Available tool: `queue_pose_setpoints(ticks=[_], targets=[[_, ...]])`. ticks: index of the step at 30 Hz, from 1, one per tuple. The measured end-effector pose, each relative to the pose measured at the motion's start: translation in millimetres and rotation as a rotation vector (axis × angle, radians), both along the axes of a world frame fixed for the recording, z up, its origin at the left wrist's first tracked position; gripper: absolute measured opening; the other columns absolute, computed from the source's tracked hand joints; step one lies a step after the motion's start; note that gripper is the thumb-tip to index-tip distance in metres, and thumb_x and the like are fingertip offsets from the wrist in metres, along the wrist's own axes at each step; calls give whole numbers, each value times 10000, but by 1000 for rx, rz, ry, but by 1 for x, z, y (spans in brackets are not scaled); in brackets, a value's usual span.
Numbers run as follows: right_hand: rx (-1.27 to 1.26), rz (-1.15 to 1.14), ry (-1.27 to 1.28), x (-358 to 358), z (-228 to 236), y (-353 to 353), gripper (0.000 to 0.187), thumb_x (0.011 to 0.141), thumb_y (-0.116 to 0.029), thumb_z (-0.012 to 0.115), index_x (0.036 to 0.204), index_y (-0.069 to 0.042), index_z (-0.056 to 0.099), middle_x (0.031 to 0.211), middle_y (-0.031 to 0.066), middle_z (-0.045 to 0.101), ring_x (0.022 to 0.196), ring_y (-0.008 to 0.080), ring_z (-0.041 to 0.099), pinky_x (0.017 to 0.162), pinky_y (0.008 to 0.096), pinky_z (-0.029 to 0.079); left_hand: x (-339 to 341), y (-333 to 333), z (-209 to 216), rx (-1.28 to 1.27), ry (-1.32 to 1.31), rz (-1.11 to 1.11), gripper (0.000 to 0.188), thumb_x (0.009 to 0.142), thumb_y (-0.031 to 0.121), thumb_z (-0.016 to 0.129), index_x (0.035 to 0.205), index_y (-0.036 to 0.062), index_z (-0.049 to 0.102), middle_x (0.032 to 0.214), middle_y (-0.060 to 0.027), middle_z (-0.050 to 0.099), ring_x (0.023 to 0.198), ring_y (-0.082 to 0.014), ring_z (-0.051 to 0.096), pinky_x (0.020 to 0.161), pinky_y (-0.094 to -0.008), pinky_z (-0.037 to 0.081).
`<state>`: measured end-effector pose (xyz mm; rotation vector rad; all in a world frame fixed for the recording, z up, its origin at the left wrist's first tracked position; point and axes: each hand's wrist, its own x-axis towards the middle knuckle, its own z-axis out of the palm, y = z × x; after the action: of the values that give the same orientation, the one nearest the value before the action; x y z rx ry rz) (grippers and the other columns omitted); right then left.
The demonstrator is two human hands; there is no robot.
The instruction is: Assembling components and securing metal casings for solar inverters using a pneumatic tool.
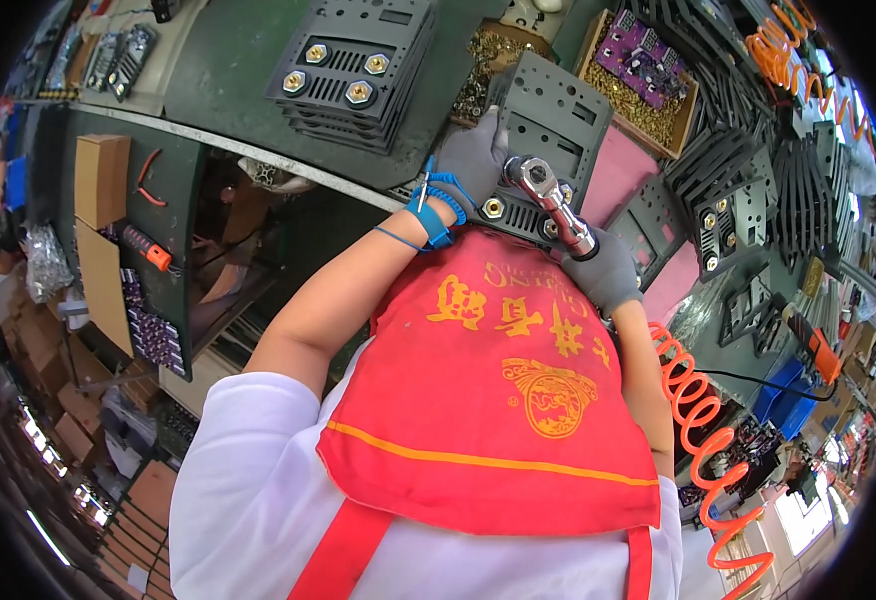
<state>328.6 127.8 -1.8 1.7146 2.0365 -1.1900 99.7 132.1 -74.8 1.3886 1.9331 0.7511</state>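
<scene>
Grey knit gloves on both hands here. The left hand (473,155) has its fingers curled and pressed against the left edge of a dark grey perforated metal plate (548,125), which stands tilted on the green workbench (228,80), just above the top of the red apron (498,400) with its yellow printing. There's a blue coiled wrist strap (436,208) around that wrist.

The right hand (603,270) sits just below and right of the plate, fingers wrapped tight around the handle of a shiny chrome air ratchet tool (550,200). The tool's round head rests on the lower part of the plate, right next to a couple of brass hex fittings (494,208) set along the plate's bottom edge.

Up and left of the plate is a stack of black slotted metal panels (353,65) with four brass fittings on top. Directly behind the plate there's a cardboard box of small brass parts (488,50), and to its right a box holding purple circuit boards (643,55). Right of the plate is a pink foam sheet (613,170), and further right more black panels with brass fittings (728,210). An orange coiled air hose (698,420) hangs down below and right of the plate, past the right hand. Well left of the plate, an orange-handled tool (148,250) lies on a lower shelf.
</scene>
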Motion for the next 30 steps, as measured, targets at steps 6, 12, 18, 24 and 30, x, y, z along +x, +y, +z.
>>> queue_pose_setpoints(ticks=[6,12,18,24,30], targets=[[24,-18,-20,-4,3,-5,357,727,-295,647,1007,-74,662,895,214,665,872,395,630,762,438,501,2,-2,0,38,5,37,410,955,288,457,1251,16,538,780,-249,644,733,-416,624,664,-515,483],[79,-49,6,0,-3,-13,364,718,-297,657,1006,-75,662,875,208,667,858,389,634,753,436,501,2,-2,8,17,-75,18,383,960,252,474,1253,11,526,887,-290,624,832,-458,606,703,-506,488],[183,10,50,-7,43,-7,359,703,-294,686,982,-69,662,839,182,670,806,359,647,710,421,504,-32,6,60,57,28,-275,369,960,270,479,1299,133,526,930,-249,633,831,-437,604,704,-486,494],[224,-144,267,16,47,-17,302,687,-212,711,916,-30,639,760,146,650,686,272,649,650,351,492,-167,42,84,464,481,-64,376,957,374,503,1204,107,600,851,-227,654,775,-396,632,677,-429,507],[50,-292,188,36,29,-29,279,702,-190,696,877,12,614,688,127,624,595,221,598,617,341,469,-313,56,15,222,289,32,398,947,397,519,1212,111,602,934,-204,667,876,-388,631,772,-412,506]])
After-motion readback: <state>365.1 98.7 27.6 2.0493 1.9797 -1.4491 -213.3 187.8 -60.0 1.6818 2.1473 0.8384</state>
